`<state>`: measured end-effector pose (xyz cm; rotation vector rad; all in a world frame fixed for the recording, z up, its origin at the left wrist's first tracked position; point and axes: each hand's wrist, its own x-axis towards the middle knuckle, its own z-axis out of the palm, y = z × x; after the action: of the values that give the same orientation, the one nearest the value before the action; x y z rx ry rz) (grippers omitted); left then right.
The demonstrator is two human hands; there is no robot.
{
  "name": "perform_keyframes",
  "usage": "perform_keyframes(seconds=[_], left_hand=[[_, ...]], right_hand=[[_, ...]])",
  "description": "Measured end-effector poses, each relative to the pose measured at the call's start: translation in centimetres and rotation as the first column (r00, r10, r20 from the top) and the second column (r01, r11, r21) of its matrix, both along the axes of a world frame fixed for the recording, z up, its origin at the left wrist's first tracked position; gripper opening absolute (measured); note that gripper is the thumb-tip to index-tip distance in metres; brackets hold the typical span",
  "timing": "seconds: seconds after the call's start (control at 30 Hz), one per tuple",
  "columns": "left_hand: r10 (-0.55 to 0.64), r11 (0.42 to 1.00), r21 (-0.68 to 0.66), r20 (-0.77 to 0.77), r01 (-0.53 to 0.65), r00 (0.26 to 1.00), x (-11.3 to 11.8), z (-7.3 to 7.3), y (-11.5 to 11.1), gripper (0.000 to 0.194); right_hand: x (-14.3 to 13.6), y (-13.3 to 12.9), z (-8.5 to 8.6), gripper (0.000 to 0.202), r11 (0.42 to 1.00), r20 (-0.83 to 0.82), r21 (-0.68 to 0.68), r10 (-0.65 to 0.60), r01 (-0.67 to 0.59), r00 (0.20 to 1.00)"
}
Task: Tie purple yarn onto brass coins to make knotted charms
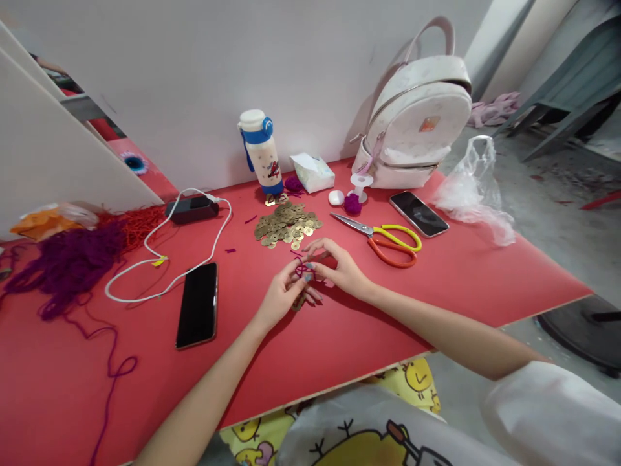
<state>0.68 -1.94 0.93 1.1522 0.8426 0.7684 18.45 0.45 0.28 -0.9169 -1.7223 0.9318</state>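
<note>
Both hands meet over the red table, just in front of a pile of brass coins with holes (286,223). My left hand (285,291) pinches a looped purple cord (301,266) between thumb and fingers. From the right, my right hand (339,266) holds the same cord with its fingertips. Under the left hand's fingers a few coins (297,303) show in part; whether they hang on the cord cannot be made out. Scissors (381,238) with yellow and orange handles lie slightly open beyond the right hand.
A black phone (198,305), white cable (145,298), power bank (193,209) and purple yarn (80,262) lie left. Behind stand a bottle (262,152), tissue pack (313,173), spool (360,184) and white backpack (412,123). Another phone (420,213) and plastic bag (475,194) lie right.
</note>
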Motion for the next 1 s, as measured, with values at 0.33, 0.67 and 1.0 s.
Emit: perform_keyframes(seconds=[0.33,0.67,1.0], left_hand=[[-0.018,1.000,0.001,0.007,0.018,1.000,-0.1,-0.9,0.1,0.090],[0.011,1.000,0.018,-0.046,-0.010,0.999,-0.5,-0.2,0.0,0.093],[0.113,0.994,0.022,-0.091,-0.111,0.989,-0.3,0.5,0.4,0.072]], right_hand=[[0.7,-0.5,0.8,0.025,0.961,0.347,0.242,0.045,-0.136,0.937],[0.8,0.0,0.5,0.039,0.973,0.365,0.215,0.001,-0.085,0.931],[1.8,1.6,1.7,0.037,0.955,-0.079,0.100,-0.274,0.281,0.959]])
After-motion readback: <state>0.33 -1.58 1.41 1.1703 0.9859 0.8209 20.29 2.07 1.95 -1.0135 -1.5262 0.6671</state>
